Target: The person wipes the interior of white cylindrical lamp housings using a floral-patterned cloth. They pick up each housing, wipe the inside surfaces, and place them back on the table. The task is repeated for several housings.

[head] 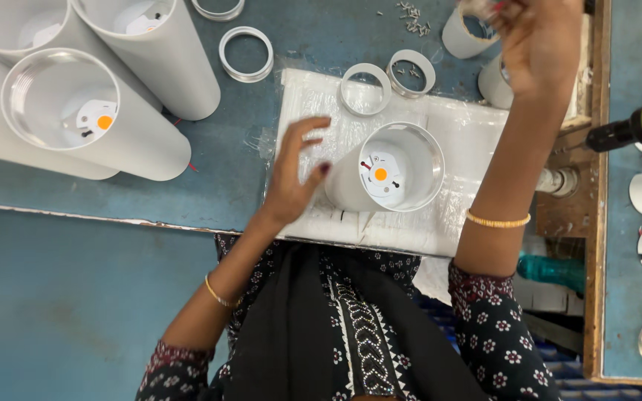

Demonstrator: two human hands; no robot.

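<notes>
White cylindrical lamp housing (pixel 391 174) stands open-end up on a white foam sheet (pixel 455 134) at the blue table's (pixel 113 200) near edge (an orange disc shows inside it). Left hand (pixel 295 174) rests just beside its left wall, fingers spread and loose, grasping nothing. Right hand (pixel 536 44) is raised well beyond the housing, fingers pinched together near small screws (pixel 412 18); what it grips, I cannot tell.

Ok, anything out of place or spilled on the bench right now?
Small screws lie scattered loose on the blue table near its far edge, not in a tray. Otherwise nothing odd: the left hand steadies the white cylinder housing upright on the padding.
</notes>
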